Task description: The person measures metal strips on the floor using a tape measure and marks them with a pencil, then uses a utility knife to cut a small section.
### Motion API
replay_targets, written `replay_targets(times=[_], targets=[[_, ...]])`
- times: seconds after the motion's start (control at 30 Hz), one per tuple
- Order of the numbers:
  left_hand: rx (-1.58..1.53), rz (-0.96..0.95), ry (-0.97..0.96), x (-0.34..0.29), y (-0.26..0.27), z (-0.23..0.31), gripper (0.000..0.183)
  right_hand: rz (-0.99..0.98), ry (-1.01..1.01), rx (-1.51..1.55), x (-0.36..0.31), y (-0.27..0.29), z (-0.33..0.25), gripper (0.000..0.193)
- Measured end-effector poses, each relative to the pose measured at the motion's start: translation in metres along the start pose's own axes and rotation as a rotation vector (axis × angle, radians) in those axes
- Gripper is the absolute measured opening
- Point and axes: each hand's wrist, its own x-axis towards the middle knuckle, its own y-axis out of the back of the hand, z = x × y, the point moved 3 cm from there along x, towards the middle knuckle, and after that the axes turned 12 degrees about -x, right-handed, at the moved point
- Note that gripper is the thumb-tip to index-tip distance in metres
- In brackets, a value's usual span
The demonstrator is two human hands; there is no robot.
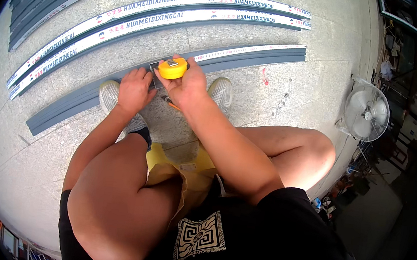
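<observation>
A long dark grey profile (65,110) lies across the floor in front of my feet. My right hand (188,84) is closed around a yellow tape measure (173,70), held just over the profile's middle. From it, a pale marked tape blade (250,49) stretches rightward along the profile. Left of the tape measure, my left hand (134,91) grips the profile, fingers bent over its top and thumb toward the near side. Between the hands shows a small rectangular outline, partly covered; what it is I cannot make out. An orange-handled tool (173,105) lies beneath my right wrist.
Beyond lie two profiles with white printed film (154,18) and a stack of grey profiles (43,11) at the far left. My shoes (221,93) stand close to the near profile. A white fan (367,115) is at the right, beside clutter along the edge.
</observation>
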Motion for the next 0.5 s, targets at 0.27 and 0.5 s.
replay_targets(times=[0.27,0.5], targets=[[-0.324,-0.021,0.145,-0.025,-0.017,-0.028,0.038,-0.028,-0.067,0.035,-0.010,-0.070,0.077,0.064],[-0.326,-0.115,0.159,-0.030,-0.029,-0.030,0.039,-0.052,-0.070,0.046,0.031,-0.094,0.116,0.056]])
